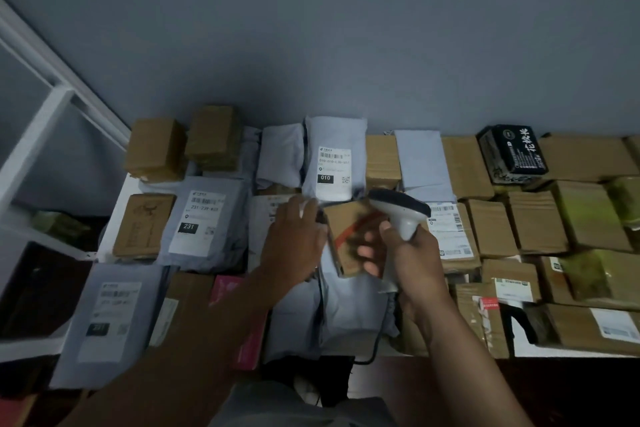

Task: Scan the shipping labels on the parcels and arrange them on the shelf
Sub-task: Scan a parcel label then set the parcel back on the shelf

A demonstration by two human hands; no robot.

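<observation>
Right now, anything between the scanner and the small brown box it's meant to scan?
Nothing visible. The right hand holds the scanner directly over the small brown box, and the left hand is at the box's left side, out of the way. The box is blurred, so its label can't be seen.

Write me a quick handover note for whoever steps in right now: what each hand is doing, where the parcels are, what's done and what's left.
Right hand: grips the scanner.
Left hand: on a small box held up by the scanner; its grip is unclear.
Parcels: bags and boxes cover the table.
Shelf: at left.
Done: cannot tell what is scanned.
Left: scan this box, then the rest; shelve all.
</observation>
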